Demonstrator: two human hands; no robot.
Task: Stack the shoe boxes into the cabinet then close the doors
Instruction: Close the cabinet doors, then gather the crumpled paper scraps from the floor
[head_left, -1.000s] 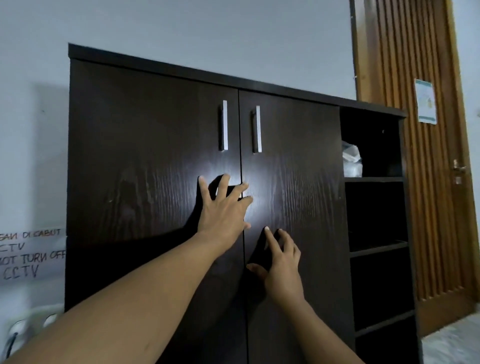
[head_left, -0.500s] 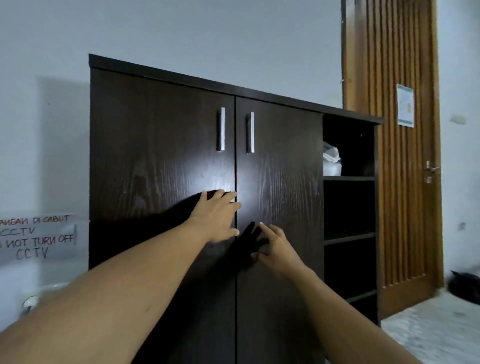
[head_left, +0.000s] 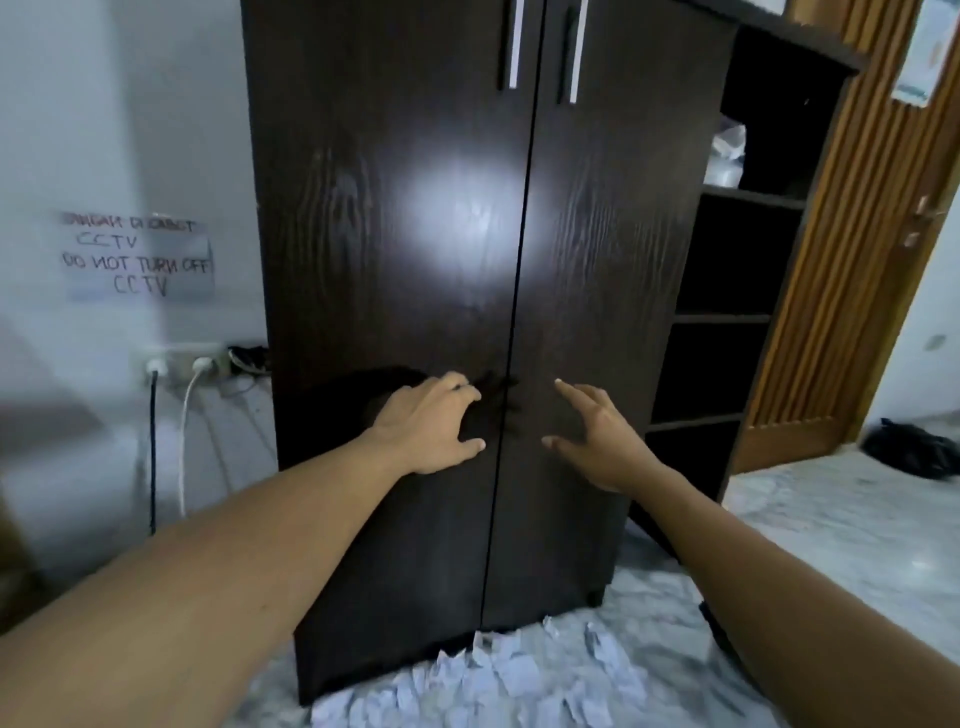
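Now: I'm wrapping up the close, by my read. L door (head_left: 384, 234) & R door (head_left: 602, 234) are sitting flush, and the seam (head_left: 522, 260) is looking even top to bottom.
L hand (head_left: 431, 421): I'm resting it on the L door just beside the seam, fingers loosely bent & spread, gripping nothing.
R hand (head_left: 597, 441): I'm holding it by the R door, fingers released & fanned, index out. Touching the wood or just off it, can't tell.
Boxes: not showing anywhere. Prob. sitting inside the cabinet (head_left: 810, 49) behind the doors, but I'm guessing.
Handling: doors are looking like stiff, flat, smooth panels, prob. swinging light on hinges. For shutting, I'm judging a flat-palm push near the seam best. Skin may be sliding on the glossy face.
Grip pts: handles (head_left: 514, 47), two metal bars up top either side of the seam, are the place for pulling. Nothing's offering a hold lower down.
Risk: fingertips getting nipped at the seam if a door's bouncing back.
Around: shelves (head_left: 722, 318) are standing open R of the doors w/ a bag (head_left: 727, 150) up top. Scraps (head_left: 519, 675) of paper are lying on the floor (head_left: 831, 519) at the base.
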